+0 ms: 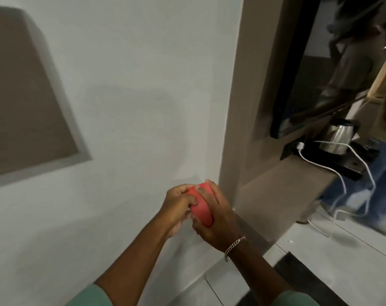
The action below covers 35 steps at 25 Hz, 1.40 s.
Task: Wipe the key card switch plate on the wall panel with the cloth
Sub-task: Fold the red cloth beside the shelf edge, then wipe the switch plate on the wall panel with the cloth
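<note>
A red cloth (201, 206), bunched into a compact wad, sits between both my hands in front of a pale wall (130, 85). My left hand (178, 204) grips its left side with curled fingers. My right hand (214, 215), with a silver chain bracelet at the wrist, wraps around its right side and underside. No key card switch plate shows in this view. A recessed brown wall panel (22, 96) lies at the far left, well away from my hands.
A brown wall column (242, 107) stands right of the hands. Beyond it, a dark screen (298, 85) hangs above a ledge with a steel kettle (338, 135) on a black tray and a white cable (333, 168). A dark floor mat (309, 281) lies bottom right.
</note>
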### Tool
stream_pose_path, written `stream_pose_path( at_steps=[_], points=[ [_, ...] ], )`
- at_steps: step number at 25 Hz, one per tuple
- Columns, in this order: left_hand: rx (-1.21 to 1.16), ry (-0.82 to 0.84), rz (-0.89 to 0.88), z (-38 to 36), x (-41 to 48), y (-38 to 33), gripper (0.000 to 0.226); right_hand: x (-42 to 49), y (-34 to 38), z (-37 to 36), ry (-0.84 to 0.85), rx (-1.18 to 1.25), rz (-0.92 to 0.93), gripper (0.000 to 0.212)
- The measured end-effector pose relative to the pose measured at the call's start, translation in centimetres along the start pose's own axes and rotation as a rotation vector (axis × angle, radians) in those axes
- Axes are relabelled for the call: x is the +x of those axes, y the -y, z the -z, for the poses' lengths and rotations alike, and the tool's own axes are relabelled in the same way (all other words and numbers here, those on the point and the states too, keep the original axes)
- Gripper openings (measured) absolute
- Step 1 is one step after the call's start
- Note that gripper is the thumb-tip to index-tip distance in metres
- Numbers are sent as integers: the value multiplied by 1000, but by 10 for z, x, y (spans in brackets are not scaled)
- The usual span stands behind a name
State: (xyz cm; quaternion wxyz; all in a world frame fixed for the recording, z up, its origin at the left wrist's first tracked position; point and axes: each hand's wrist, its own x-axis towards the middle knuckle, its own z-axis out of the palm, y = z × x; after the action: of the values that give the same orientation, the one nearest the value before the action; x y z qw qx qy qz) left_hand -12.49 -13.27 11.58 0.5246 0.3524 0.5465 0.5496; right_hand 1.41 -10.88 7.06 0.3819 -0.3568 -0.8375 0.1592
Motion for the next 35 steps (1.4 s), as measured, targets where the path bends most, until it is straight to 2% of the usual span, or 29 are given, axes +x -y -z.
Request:
stream_pose_path(
  at_steps=[2, 6, 9, 12, 16, 18, 20, 21, 25, 28, 30, 33, 35],
  points=[
    [139, -85, -178, 33, -41, -43, 33, 18, 53, -9, -97, 12, 104, 70],
    [305, -281, -623, 107, -142, -124, 43, 50, 170, -23, -307, 202, 287, 73],
    [369, -388, -876, 155, -219, -177, 31, 69, 252, -33, -430, 321, 420, 74],
    [466, -588, -1090, 210, -288, -223, 26, 78, 329, -45, -479, 405, 498, 75],
    [487, -967, -1279, 286, -336, -251, 30, 81, 396, -69, -457, 489, 543, 80],
    [416, -1155, -1284, 320, -341, -249, 35, 82, 417, -83, -454, 465, 547, 80],
    [477, -1224, -1242, 351, -338, -241, 43, 84, 432, -98, -437, 394, 500, 78],
    [607, -1205, -1229, 367, -334, -235, 47, 86, 437, -106, -431, 334, 471, 74],
    [1387, -1105, -1175, 419, -314, -216, 59, 87, 439, -137, -353, 105, 352, 63],
    [1756, -1202, -1052, 436, -296, -211, 66, 95, 450, -151, -380, 92, 186, 62],
    [1805, -1321, -991, 436, -282, -206, 72, 104, 452, -154, -422, 81, 183, 58],
    [1820, -1442, -996, 437, -273, -201, 75, 108, 426, -154, -464, 9, 376, 57],
    [1859, -1481, -993, 436, -275, -202, 76, 111, 420, -156, -505, 113, 329, 55]
  ],
)
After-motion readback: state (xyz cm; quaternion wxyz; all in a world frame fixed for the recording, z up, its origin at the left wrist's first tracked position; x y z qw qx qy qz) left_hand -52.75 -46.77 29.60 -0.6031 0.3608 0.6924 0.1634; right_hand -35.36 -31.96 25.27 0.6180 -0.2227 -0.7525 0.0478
